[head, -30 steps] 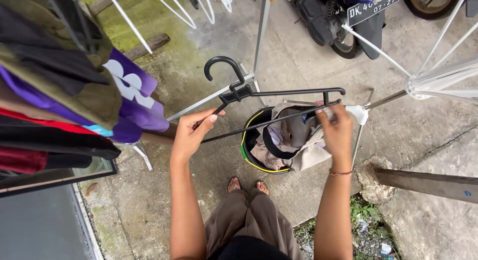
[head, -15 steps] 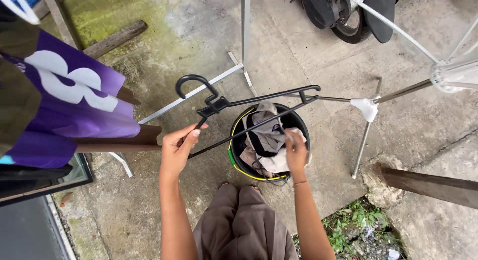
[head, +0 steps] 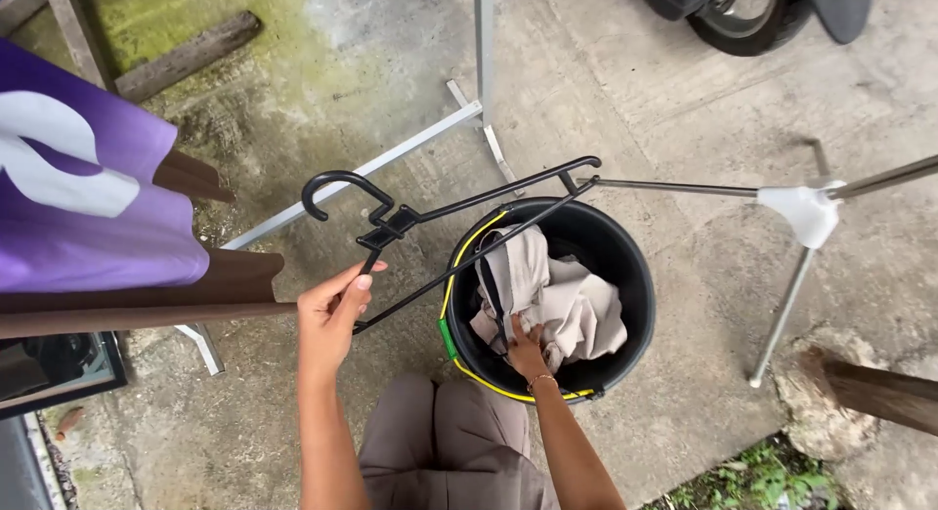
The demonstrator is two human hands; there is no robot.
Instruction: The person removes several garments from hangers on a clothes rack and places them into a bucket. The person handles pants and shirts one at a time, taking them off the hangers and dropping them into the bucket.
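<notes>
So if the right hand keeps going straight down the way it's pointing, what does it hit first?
The right hand points down into the black bucket and is already touching the beige garment heaped inside. It would press further into that cloth first; the bucket's bottom is hidden, so the depth is unclear.

Left hand (head: 330, 315) raised at mid-height, fingers curled in a closed grip. Right hand (head: 528, 352) reaches down, arm extended, fingers clenched.

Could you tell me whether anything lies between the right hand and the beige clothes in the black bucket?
Nothing visible does. The right hand is already down inside the black bucket, its fingers in the beige clothes. The black hanger, held by the left hand, crosses above the bucket's far rim, clear of that hand.
</notes>
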